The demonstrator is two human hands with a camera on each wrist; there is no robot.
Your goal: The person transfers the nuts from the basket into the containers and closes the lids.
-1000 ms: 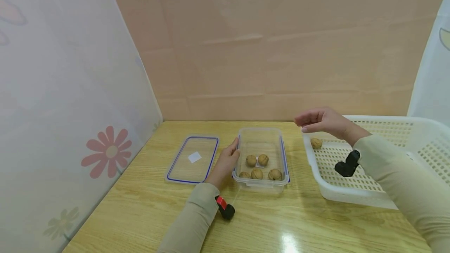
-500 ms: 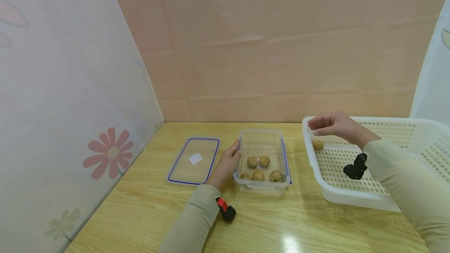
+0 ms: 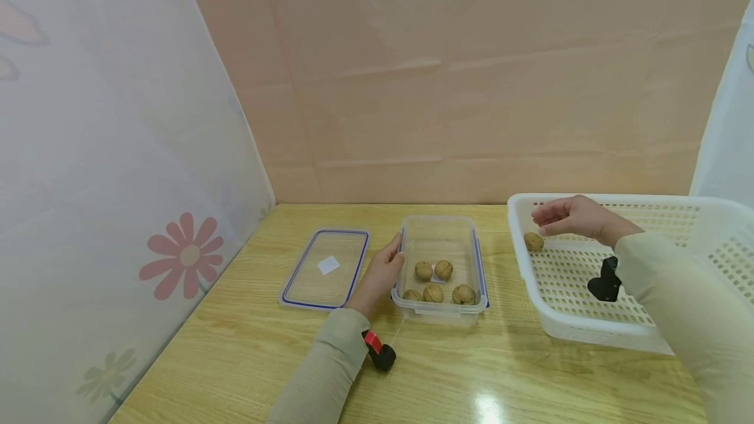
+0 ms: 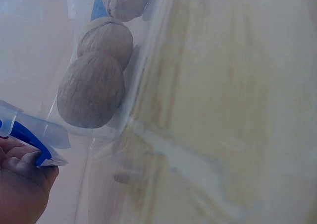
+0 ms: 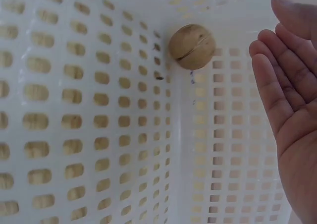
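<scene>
- Where the wooden table (image 3: 247, 339) meets the flowered screen, farthest out from the left hand: clear lid (image 3: 325, 267) with blue seal, lying flat, just beside the hand's outer edge.
- Left hand (image 3: 379, 273): pressed against the left wall of the clear container (image 3: 438, 309), fingers lightly curled at its blue-edged rim; seen at the rim in the left wrist view too (image 4: 22, 184).
- Just past those fingers, inside the container: five walnuts (image 3: 432, 292), clustered toward the near end.
- Farther right, apart from the container: white perforated basket (image 3: 589, 329).
- Right hand (image 3: 574, 216): above the basket's far left corner, fingers straight and together, holding nothing.
- Just below and ahead of its fingertips (image 5: 277, 60): single walnut (image 3: 533, 241) on the basket floor against the wall, not touched.
</scene>
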